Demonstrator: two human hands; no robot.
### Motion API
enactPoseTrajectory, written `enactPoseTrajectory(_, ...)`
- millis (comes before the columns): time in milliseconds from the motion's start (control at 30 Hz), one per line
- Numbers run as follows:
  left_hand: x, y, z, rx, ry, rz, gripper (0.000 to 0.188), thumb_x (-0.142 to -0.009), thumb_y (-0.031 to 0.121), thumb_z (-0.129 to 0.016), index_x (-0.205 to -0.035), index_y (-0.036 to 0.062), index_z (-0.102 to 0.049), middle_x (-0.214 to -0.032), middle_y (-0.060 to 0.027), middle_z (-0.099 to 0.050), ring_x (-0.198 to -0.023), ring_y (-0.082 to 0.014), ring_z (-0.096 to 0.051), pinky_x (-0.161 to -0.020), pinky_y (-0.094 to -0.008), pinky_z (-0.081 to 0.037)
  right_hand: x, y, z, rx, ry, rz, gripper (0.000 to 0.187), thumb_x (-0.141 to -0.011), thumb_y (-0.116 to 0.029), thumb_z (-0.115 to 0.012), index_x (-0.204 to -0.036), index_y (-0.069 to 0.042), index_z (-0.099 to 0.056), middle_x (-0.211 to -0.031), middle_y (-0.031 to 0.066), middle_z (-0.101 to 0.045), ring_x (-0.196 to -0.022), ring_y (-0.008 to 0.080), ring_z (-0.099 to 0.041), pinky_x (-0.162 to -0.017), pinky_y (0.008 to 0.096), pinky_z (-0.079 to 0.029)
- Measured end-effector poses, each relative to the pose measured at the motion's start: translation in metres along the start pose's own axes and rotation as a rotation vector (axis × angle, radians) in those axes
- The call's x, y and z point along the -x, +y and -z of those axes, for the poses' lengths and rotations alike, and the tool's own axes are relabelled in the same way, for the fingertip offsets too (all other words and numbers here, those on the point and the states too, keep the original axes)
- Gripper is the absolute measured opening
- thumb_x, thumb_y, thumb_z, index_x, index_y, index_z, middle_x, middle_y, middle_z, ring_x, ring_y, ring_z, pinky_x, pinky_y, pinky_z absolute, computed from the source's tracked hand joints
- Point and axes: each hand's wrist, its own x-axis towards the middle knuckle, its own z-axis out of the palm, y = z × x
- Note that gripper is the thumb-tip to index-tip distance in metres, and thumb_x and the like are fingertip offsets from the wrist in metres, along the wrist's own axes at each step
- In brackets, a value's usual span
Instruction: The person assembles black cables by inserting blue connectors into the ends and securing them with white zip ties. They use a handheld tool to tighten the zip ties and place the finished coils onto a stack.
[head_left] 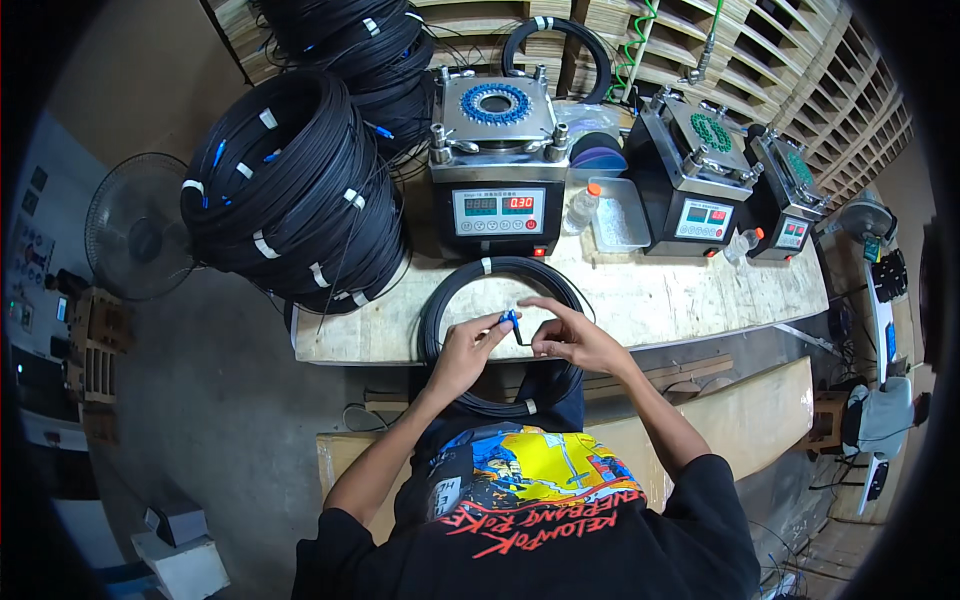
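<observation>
My left hand [465,355] pinches a small blue fibre-optic connector [510,317] between thumb and fingertips. A short black stretch of cable [518,336] runs down from the connector toward my right hand [583,342]. The right thumb and curled fingers close on that cable, while the index finger reaches out above the connector. Both hands are over a coil of black cable [431,325] bound with white ties. This coil lies partly on the table's front edge and hangs down toward my lap.
Ahead on the wooden table [690,300] stands a polishing machine [497,165] with a ring of blue connectors. Two similar machines [705,165] are at right. Big stacked cable coils [290,190] fill the left. A bottle [582,210] and clear tray [621,215] sit between machines.
</observation>
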Motion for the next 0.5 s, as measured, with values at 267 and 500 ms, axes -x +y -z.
enactPoseTrajectory(267, 0.043, -0.024, -0.006, -0.214, -0.121, -0.051, 0.032, -0.097, 0.022, -0.066, -0.119, -0.0006, -0.068, -0.089, -0.0197, -0.071, -0.067, -0.0219, -0.062, -0.066, -0.0323, -0.049, 0.022, 0.053, -0.029, 0.110, 0.136, -0.140, 0.025, -0.092, 0.005, -0.060, -0.117, 0.000, -0.059, -0.079, 0.0092, -0.068, -0.064, 0.0121, -0.060, -0.057, 0.0283, -0.048)
enactPoseTrajectory(500, 0.050, -0.055, 0.002, -0.320, -0.186, -0.254, 0.034, -0.098, 0.016, -0.061, -0.128, 0.0012, -0.064, -0.087, -0.0120, -0.058, -0.071, -0.0221, -0.055, -0.068, -0.0310, -0.047, 0.032, 0.078, -0.046, 0.558, 0.160, 0.038, 0.019, -0.088, 0.002, -0.062, -0.106, 0.002, -0.069, -0.091, 0.0191, -0.072, -0.081, 0.0393, -0.069, -0.075, 0.0407, -0.056)
